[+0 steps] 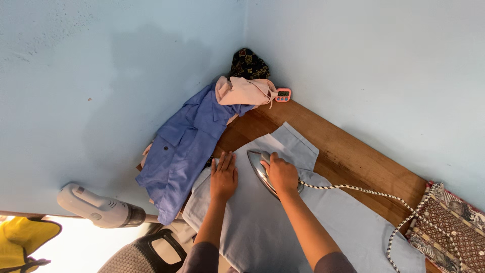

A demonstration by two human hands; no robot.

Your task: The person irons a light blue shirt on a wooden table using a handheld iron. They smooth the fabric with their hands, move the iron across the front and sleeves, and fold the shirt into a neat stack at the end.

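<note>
Sleeves: grey cuffs at the bottom edge are closest to me, with both my forearms reaching up from them.
Garment: pale blue cloth (pixel 262 227), smooth and thin, spread flat over the wooden table (pixel 353 156).
Left hand: my left hand (pixel 224 177) lies flat on the cloth, palm down, fingers straight and close together, holding nothing.
Right hand: my right hand (pixel 281 172) is wrapped tight around the handle of the iron (pixel 260 169).
Iron: pointed, shiny metal sole, resting on the cloth just beside my left hand.
Cord: braided black-and-white cord (pixel 364 191) trails right across the table.
Pile: darker blue shirt (pixel 182 146) and peach cloth (pixel 245 91), crumpled in the corner.
Timer: small pink timer (pixel 283 94) beside the pile.
</note>
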